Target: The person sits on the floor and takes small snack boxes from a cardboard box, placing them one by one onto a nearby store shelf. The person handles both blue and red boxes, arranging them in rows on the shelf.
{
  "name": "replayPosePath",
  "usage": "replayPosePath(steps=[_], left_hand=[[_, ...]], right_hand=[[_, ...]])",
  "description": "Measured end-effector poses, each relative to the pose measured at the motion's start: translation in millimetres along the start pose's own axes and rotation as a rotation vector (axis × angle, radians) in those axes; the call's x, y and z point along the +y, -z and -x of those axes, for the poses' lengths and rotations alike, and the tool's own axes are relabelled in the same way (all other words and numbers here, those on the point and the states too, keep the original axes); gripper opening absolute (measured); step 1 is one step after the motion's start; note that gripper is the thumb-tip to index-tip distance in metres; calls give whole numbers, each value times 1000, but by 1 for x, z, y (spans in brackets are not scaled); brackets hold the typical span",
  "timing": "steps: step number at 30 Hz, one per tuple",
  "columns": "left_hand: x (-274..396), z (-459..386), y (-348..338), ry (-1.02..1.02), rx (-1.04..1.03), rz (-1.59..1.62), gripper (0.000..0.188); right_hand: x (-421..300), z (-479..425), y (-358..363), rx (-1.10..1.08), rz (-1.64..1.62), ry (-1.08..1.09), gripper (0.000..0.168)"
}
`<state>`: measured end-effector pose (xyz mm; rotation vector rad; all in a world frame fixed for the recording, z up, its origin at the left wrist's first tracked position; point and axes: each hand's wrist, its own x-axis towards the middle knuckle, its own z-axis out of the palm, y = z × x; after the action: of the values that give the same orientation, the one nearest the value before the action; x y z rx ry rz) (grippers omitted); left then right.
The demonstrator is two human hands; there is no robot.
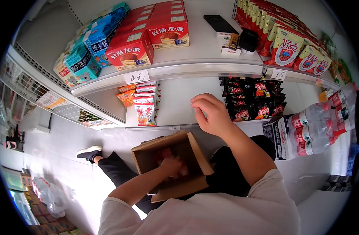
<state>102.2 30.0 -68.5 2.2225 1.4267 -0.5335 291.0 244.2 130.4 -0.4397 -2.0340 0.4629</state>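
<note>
An open cardboard box [171,147] stands between my legs, its flaps folded out. My left hand [171,166] reaches down inside it, over red snack packets [184,170]. Shadow and the hand itself hide whether the fingers grip one. My right hand [210,113] hovers in front of the lower shelf [179,102], fingers loosely bent, thumb apart, and nothing visible in it. To its left, white-and-red snack bags [145,113] stand in a row beside orange bags [127,97]. Black snack bags [251,101] fill rows just to its right.
Above, the upper shelf [197,60] holds red pie boxes [129,53], blue biscuit packs [98,44], a dark phone [220,24] and red-and-cream bags [286,48]. Shrink-wrapped bottles [311,132] and a carton [276,139] stand at right. A wire rack [59,102] is at left.
</note>
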Motion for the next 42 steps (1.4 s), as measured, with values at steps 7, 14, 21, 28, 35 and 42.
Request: replayPosePath(steps=[7, 14, 21, 28, 35, 42], left_hand=[[3, -23, -105, 117, -353, -109, 55], [-4, -27, -130, 12, -325, -293, 59], [-4, -42, -138, -63, -302, -319, 59], [1, -41, -169, -98, 86, -398, 59], [12, -56, -134, -204, 243, -405, 58], [19, -76, -101, -294, 224, -387, 50]], right_hand=[[2, 10, -8, -99, 48, -29, 14], [4, 11, -12, -84, 75, 1, 17], [-2, 8, -4, -82, 64, 14, 19], [-2, 7, 5, -58, 55, 5, 19], [1, 5, 9, -81, 44, -8, 18], [2, 4, 6, -47, 43, -14, 21]])
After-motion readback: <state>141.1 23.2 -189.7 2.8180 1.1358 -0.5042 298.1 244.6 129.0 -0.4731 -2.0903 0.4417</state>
